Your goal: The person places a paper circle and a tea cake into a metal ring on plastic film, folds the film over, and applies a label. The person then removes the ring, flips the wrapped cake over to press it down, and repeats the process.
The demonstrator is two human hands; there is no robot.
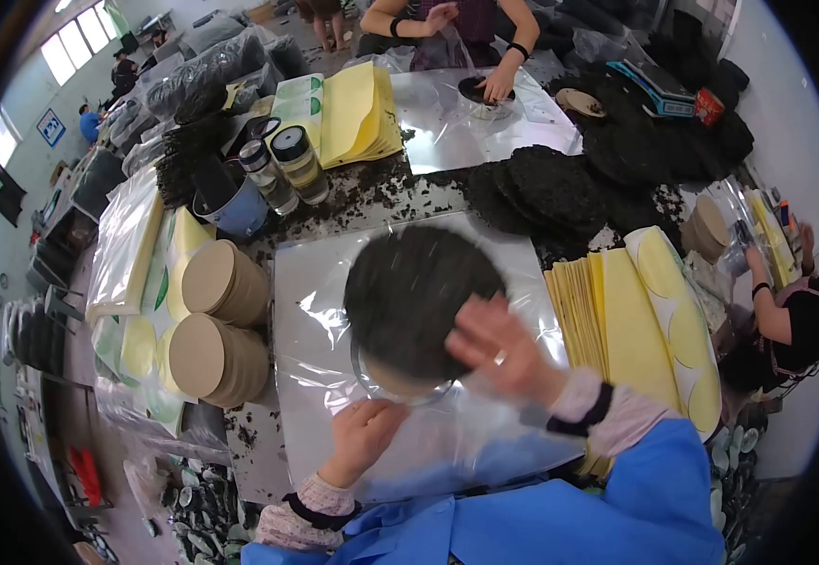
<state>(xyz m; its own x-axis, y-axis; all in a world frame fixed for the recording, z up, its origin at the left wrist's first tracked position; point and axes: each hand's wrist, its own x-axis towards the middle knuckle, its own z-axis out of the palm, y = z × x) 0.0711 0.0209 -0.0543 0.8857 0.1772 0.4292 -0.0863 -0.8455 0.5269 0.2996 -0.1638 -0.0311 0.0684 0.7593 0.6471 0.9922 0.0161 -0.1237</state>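
Note:
A round dark sheet that looks like dried seaweed (424, 297) is blurred by motion above the middle of my work surface. Under its near edge shows a tan cardboard disc (393, 379), with a clear round rim around it. My left hand (364, 438) is closed, its curled fingertips at the near edge of the disc and rim; what they grip is hidden. At the sheet's right edge, my right hand (502, 347) has its fingers spread and smeared by motion. Beneath lies clear plastic film (311, 424).
Cardboard disc stacks (207, 356) stand left. Yellow printed bags (640, 330) lie right; more yellow bags (358, 113) lie ahead near two lidded jars (298, 165). Dark round sheets (546, 188) are piled beyond. A co-worker's hand (499, 85) works across the table; another person sits right.

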